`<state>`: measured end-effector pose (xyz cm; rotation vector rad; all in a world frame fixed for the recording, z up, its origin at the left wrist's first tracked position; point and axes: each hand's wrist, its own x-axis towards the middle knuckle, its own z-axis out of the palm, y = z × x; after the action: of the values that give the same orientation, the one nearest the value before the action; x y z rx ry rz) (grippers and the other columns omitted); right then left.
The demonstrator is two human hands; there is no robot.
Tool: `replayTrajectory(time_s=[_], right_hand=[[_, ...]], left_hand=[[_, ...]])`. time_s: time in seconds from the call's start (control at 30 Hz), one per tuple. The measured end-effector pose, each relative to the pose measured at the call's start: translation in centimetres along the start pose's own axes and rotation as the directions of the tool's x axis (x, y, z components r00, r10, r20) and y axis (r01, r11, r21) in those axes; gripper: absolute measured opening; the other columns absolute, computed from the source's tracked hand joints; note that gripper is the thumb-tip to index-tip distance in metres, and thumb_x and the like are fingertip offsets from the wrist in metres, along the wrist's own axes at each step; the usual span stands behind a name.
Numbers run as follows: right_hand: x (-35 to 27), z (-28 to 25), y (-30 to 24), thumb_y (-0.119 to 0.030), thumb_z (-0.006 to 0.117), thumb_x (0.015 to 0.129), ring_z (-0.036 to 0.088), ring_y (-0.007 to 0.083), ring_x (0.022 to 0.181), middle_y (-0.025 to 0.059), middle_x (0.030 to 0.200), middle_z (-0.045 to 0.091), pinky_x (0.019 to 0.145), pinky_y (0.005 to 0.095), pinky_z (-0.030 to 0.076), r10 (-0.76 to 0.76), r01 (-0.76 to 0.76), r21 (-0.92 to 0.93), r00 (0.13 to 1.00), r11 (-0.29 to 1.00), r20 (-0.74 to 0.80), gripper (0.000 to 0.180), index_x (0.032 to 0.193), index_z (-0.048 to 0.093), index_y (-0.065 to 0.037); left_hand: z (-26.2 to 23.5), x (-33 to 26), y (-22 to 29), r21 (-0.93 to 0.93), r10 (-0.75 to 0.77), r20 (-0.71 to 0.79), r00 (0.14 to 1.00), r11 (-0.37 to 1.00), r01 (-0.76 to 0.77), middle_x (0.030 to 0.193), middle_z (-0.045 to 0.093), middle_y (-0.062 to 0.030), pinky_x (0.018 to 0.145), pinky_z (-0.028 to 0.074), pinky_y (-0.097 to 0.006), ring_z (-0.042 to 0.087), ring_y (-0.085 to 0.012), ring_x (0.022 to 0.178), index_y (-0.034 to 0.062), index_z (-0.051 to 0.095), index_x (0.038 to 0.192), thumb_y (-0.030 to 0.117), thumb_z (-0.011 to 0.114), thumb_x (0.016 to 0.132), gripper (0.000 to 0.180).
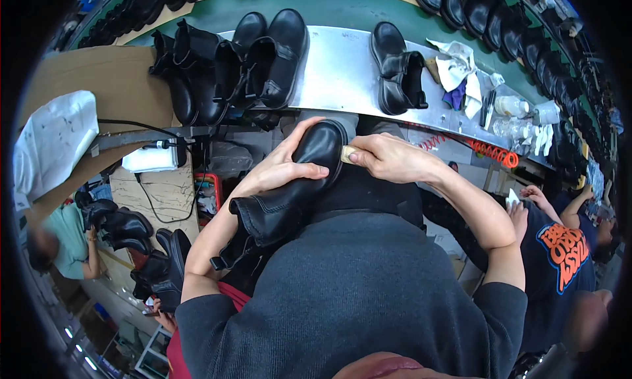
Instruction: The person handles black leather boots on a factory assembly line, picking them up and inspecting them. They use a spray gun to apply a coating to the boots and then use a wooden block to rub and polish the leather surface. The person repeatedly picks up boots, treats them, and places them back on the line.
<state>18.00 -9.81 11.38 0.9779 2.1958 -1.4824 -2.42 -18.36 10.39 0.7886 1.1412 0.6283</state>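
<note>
A black leather ankle boot [319, 145] lies across my lap, its toe pointing away and its shaft resting near my left forearm. My left hand [286, 165] is wrapped round the boot's front, with the thumb across the upper. Pinched in my right hand [395, 157] is a small pale yellowish block [347, 154], touching the edge of the sole on the boot's right side. Part of the block is hidden by my fingers, and its exact kind does not show.
Ahead, a metal bench [336, 70] carries several black boots [280, 56] at left and one boot [392, 70] at right. Rags [457, 70] and clear plastic bottles [512, 106] lie at its right end. A coiled red hose [497, 154] hangs below. Co-workers sit on both sides.
</note>
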Motion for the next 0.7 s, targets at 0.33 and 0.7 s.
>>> replayTrajectory(time_s=[0.33,0.7], right_hand=[[-0.6,2.2,2.8,-0.031,0.044,0.097,0.059,0.0227,0.058,0.0131,0.064,0.057,0.056,0.0367,0.047,0.193,-0.214,0.342,0.977,0.915,0.096,0.039,0.09,0.058,0.004],[-0.8,2.9,3.3,-0.03,0.043,0.097,0.059,0.0238,0.059,0.0127,0.06,0.056,0.06,0.0391,0.045,0.126,-0.129,0.334,0.992,0.934,0.032,0.039,0.088,0.059,0.004]], left_hand=[[0.5,2.7,-1.1,0.108,-0.15,0.106,0.983,0.984,0.139,0.126,0.044,-0.0122,0.1,0.03,-0.028,0.042,-0.0199,0.117,0.0119,0.03,0.142,0.012,0.068,0.073,0.078],[0.4,3.1,-1.0,0.087,-0.167,0.13,0.977,0.984,0.156,0.125,0.044,-0.0128,0.101,0.029,-0.028,0.042,-0.0199,0.118,0.011,0.031,0.141,0.015,0.069,0.072,0.078]])
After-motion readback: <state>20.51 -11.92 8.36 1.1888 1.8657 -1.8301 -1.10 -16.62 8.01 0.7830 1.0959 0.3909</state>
